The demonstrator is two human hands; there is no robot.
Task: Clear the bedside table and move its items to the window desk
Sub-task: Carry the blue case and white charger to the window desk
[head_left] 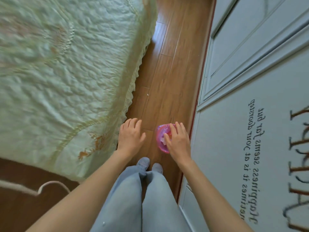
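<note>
- The right hand (pixel 178 142) holds a small pink tub (pixel 161 139) at five o'clock, fingers curled on its rim.
- The left hand (pixel 131 137) is empty, fingers spread.
- Carrying step, I think; next, walk to the desk.

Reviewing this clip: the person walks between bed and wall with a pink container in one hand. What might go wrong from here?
1. The right hand seems to grip the pink container only at its rim, so it may slip or spill its contents.
2. The floor strip between the bed and wall is narrow; the container could bump either.
</note>
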